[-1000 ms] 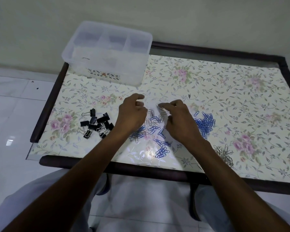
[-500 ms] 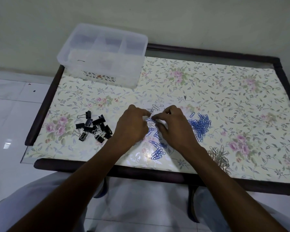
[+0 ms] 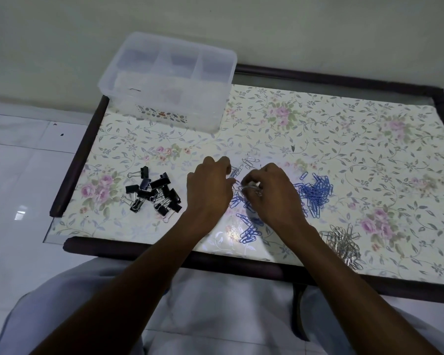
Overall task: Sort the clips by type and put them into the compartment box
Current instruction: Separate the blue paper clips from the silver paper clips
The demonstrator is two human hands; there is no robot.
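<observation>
Sorting mixed paper clips (image 3: 241, 198) at table centre.
My left hand (image 3: 208, 188) curls over them; my right hand (image 3: 272, 196) pinches silver clips (image 3: 251, 186). Bare tabletop (image 3: 344, 139) lies toward one o'clock.

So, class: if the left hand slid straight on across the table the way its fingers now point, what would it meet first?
Probably the loose paper clips just past the left hand, though depth is hard to judge. Beyond them the floral table shows nothing else in that line.
</observation>
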